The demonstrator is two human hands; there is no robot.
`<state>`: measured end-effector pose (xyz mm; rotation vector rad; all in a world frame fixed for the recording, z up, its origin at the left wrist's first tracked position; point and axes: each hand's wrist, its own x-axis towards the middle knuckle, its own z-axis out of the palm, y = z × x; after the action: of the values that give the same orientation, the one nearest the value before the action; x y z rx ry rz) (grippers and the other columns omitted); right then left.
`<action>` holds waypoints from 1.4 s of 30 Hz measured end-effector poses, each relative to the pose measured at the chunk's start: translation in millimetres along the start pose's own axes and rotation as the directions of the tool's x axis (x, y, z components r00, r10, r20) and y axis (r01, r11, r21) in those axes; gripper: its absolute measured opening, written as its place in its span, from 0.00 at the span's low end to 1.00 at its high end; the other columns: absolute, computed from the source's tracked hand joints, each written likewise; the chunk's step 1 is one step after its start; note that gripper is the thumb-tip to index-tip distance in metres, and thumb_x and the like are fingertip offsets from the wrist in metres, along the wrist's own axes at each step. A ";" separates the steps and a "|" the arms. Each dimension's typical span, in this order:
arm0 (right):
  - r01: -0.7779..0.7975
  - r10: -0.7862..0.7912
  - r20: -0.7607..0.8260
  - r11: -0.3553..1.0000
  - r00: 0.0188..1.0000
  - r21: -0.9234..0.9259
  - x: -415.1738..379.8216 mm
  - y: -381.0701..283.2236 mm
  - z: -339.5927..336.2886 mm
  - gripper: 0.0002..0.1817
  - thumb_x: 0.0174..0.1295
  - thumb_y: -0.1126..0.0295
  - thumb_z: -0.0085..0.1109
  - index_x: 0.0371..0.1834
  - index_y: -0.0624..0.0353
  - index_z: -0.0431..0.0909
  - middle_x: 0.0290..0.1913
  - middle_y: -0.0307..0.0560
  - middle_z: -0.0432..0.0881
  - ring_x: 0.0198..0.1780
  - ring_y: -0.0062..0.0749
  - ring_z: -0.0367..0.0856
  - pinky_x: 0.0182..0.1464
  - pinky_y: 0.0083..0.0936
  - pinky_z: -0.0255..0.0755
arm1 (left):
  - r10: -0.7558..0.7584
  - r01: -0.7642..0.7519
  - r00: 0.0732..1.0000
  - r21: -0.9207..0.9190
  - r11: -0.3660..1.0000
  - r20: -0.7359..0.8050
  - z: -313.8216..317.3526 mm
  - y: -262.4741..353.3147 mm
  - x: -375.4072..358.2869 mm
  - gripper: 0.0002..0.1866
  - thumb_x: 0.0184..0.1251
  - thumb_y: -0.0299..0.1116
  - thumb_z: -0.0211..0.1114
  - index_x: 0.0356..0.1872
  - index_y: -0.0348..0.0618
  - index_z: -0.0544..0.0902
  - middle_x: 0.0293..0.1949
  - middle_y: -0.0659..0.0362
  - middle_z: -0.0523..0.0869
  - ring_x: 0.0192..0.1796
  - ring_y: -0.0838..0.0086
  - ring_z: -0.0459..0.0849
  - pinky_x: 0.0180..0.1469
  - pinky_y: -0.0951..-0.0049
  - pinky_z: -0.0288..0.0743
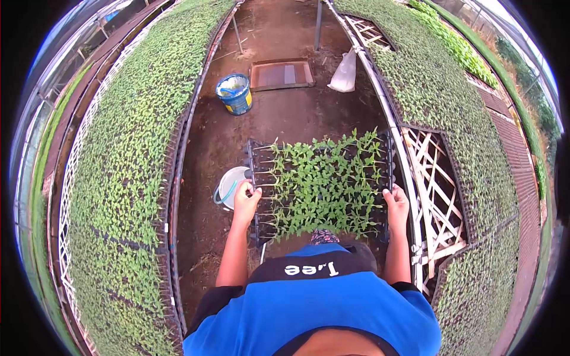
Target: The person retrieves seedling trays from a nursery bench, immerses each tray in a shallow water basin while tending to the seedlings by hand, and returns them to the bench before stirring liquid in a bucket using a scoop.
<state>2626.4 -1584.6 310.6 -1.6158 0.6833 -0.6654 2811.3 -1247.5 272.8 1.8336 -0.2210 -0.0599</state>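
Observation:
A black tray of green seedlings (323, 184) is held level in front of my body, above the aisle floor. My left hand (246, 202) grips its left edge, with the thumb over the rim. On the opposite edge my right hand (396, 204) is closed, its thumb on top too. The fingers under the tray are partly hidden. Leaves cover most of the tray's surface, and its dark rim shows at both sides.
Seedling benches flank me at left (119, 172) and right (475, 178); the right one has a gap showing wooden lattice (436, 190). On the floor are a blue bucket (238, 105), a white bucket (231, 178), a brown basin (282, 83) and a hanging white bag (344, 74).

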 end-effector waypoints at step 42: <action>-0.221 0.259 0.246 0.960 0.934 -0.171 1062.6 188.8 630.9 0.14 0.47 0.72 0.61 0.13 0.61 0.64 0.40 0.47 0.74 0.42 0.27 0.70 0.46 0.20 0.61 | -0.261 0.273 0.961 0.182 0.945 -0.088 213.5 -207.2 1122.5 0.14 0.50 0.27 0.62 0.19 0.40 0.63 0.43 0.52 0.73 0.43 0.70 0.70 0.46 0.74 0.64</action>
<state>3788.5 -1989.6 90.4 -1.6782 0.7258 -0.2179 3903.5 -1601.8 99.1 2.0458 0.0712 -0.1749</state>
